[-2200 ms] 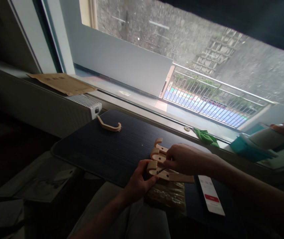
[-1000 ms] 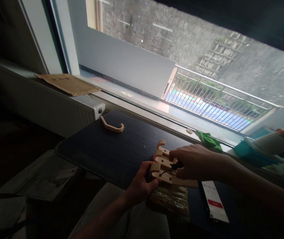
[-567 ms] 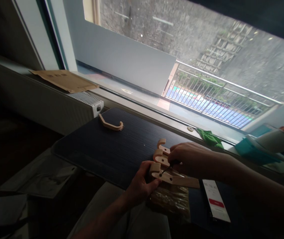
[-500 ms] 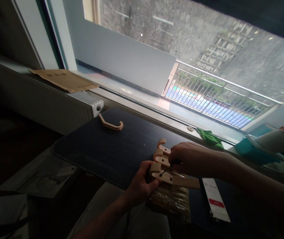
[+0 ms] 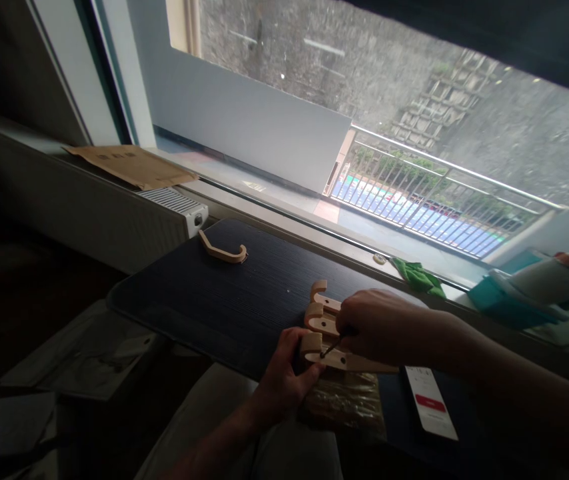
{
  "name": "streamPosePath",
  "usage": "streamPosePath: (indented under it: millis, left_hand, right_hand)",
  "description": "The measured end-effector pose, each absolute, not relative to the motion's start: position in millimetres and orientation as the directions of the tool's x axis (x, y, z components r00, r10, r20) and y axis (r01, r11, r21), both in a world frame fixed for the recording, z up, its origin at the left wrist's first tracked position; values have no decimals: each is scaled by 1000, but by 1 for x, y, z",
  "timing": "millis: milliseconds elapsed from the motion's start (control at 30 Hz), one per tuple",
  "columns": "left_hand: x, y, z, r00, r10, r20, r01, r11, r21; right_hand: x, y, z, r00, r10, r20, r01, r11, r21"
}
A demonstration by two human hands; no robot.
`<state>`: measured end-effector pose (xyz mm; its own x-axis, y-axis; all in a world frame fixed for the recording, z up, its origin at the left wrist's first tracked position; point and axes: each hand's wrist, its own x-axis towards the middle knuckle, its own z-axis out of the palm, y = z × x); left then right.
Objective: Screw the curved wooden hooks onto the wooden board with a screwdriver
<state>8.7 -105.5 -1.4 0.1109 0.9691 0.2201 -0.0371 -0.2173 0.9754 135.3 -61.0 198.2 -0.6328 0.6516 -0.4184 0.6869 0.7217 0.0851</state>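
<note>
My left hand [image 5: 284,373] grips the curled end of the nearest wooden hook [image 5: 334,360], thumb in front and fingers behind. My right hand [image 5: 364,323] is closed round a screwdriver [image 5: 332,347] with a thin shaft. The shaft slants down to a hole near the curl of that hook; the tip is too small to make out clearly. Two more wooden hooks stand in a row behind it, the middle hook [image 5: 322,320] and the far hook [image 5: 320,293], partly covered by my right hand. Under the near hook lies a block wrapped in shiny clear plastic [image 5: 344,403].
A separate wooden hook [image 5: 223,253] lies at the far left of the dark table [image 5: 214,307]. A phone [image 5: 431,403] rests at the right. Along the window sill are a green cloth [image 5: 418,277] and a teal container [image 5: 494,297]. A brown envelope [image 5: 134,167] lies on the radiator [image 5: 174,207].
The near hook has tilted slightly in my left hand. My right hand has turned a little about the screwdriver, whose shaft stays at the same hole. The view has shifted slightly.
</note>
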Motion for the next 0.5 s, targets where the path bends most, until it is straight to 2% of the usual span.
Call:
streamPosePath:
  millis: [133,367,500]
  left_hand:
    - [7,-105,-2,121,968,219,-24,-218,976]
    - [6,-103,-3,137,965,222,-7,-224,975]
    - [6,-103,-3,144,963,230,-5,-231,973]
  right_hand:
    - [130,-69,200,-617,646,-449,668,732,134]
    - [124,-70,202,-619,627,-474,664,739,112]
    - [123,-69,204,-644,623,-445,675,736,52]
